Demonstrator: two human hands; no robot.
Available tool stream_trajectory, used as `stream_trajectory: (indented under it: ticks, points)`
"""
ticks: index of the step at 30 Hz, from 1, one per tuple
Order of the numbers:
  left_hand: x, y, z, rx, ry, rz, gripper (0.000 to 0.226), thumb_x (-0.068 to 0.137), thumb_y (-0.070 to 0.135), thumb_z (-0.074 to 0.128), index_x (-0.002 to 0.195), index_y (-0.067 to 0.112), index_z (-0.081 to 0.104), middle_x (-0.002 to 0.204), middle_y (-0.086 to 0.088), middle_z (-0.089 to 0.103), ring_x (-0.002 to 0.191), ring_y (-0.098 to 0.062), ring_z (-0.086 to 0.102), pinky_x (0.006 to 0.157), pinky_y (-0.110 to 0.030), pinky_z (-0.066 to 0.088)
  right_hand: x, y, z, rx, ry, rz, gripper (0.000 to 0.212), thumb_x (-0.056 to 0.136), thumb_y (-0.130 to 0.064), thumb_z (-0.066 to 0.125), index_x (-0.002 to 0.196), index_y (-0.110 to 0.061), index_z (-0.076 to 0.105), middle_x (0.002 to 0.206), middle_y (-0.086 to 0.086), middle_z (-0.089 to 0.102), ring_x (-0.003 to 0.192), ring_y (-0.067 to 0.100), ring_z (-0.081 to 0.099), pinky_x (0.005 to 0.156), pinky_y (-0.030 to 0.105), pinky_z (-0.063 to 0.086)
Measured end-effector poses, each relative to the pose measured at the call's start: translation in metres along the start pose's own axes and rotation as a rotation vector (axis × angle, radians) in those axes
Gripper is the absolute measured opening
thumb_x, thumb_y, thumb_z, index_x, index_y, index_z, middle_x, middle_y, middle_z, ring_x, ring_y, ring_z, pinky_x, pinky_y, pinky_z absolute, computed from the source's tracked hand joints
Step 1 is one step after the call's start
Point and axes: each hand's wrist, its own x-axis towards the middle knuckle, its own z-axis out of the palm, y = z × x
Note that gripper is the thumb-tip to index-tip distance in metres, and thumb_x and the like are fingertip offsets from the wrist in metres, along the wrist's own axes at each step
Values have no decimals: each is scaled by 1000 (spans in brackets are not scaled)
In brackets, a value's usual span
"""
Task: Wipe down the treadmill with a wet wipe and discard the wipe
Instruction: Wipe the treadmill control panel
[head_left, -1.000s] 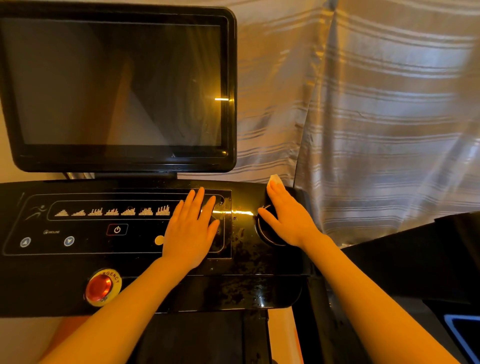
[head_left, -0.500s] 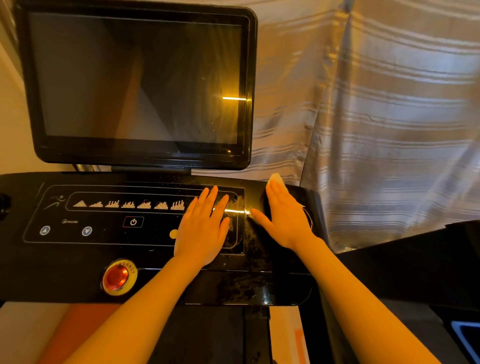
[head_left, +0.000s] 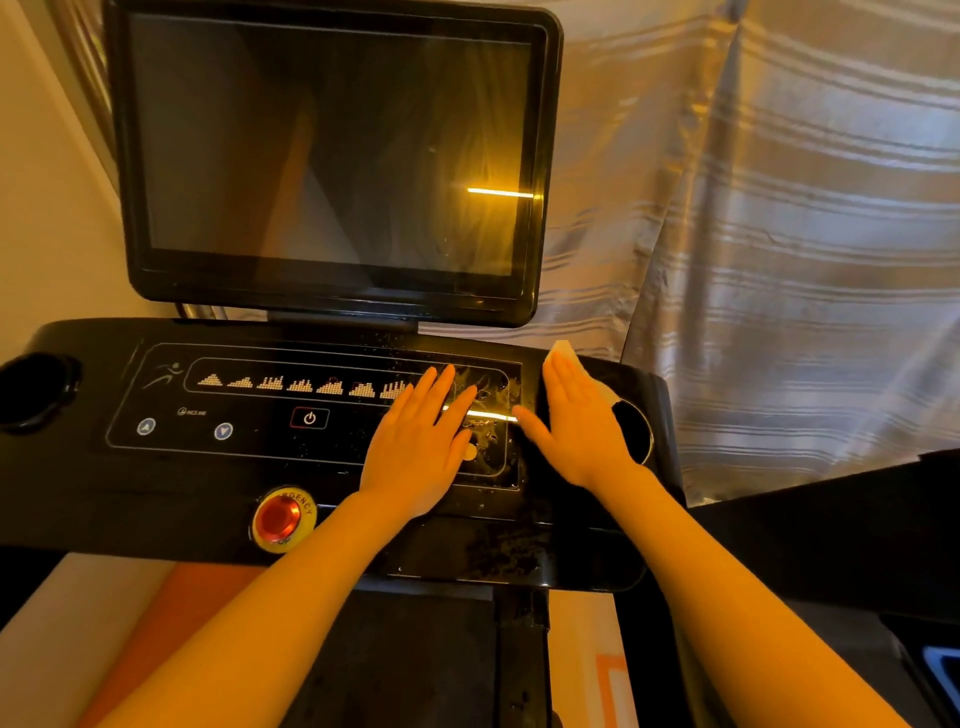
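The black treadmill console (head_left: 218, 483) lies across the middle, with a dark screen (head_left: 322, 156) standing above it. My left hand (head_left: 418, 447) rests flat on the control panel, fingers straight. My right hand (head_left: 576, 421) presses a white wet wipe (head_left: 563, 351) flat onto the console's right end, just left of the round cup holder (head_left: 636, 434). Only the wipe's edge shows beyond my fingertips and beside the hand. Wet streaks glisten on the panel between my hands.
A red emergency button (head_left: 278, 517) sits on the console's front. Another cup holder (head_left: 36, 389) is at the far left. A striped curtain (head_left: 779, 234) hangs behind on the right. The treadmill belt (head_left: 405, 660) runs below the console.
My right hand has slid the wipe left, from over the right cup holder onto the console surface beside the panel. My left hand stays flat in place. The camera has turned right and moved closer.
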Motion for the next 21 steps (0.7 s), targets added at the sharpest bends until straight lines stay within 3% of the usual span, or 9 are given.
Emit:
stream_trajectory:
  ticks: [8,12,14,16,19,21]
  points:
    - [-4,0,1,-73,14,-18,51,102,38,35,151,20,33,159,-10,26,149,-28,19,117,-38,13,-38,-30,14,151,-53,42,48,99,-29,47,142,-10,39,142,8,46,130,22,47,104,40,47]
    - [-5,0,0,-107,18,-12,51,104,37,32,153,21,28,162,-8,19,150,-26,11,119,-37,9,-33,-17,-11,95,-179,-18,57,99,-30,26,146,-1,41,153,18,38,141,32,37,115,35,29]
    - [-5,0,0,-111,25,-11,51,104,37,32,153,21,27,162,-8,18,150,-25,11,119,-38,9,-26,-5,-21,19,-191,-60,45,98,-16,43,140,0,50,144,20,49,133,37,46,110,44,36]
    - [-6,0,-1,-115,29,-10,51,104,37,32,153,21,27,162,-8,18,150,-25,11,119,-37,8,-24,3,-21,-121,-207,-124,50,94,-14,62,142,-6,49,139,15,54,128,35,50,107,43,38]
    - [-6,0,-1,-120,39,-11,52,104,37,31,153,21,28,162,-8,18,150,-25,12,118,-36,6,-24,11,-7,-195,-131,-174,53,100,-24,53,149,-10,38,153,10,42,143,29,34,118,41,16]
    - [-5,0,-1,-123,48,-11,52,103,37,32,152,20,30,162,-8,20,150,-26,14,117,-36,7,-24,11,4,-189,-114,-155,54,104,-27,45,153,-11,31,158,9,31,148,23,21,120,43,11]
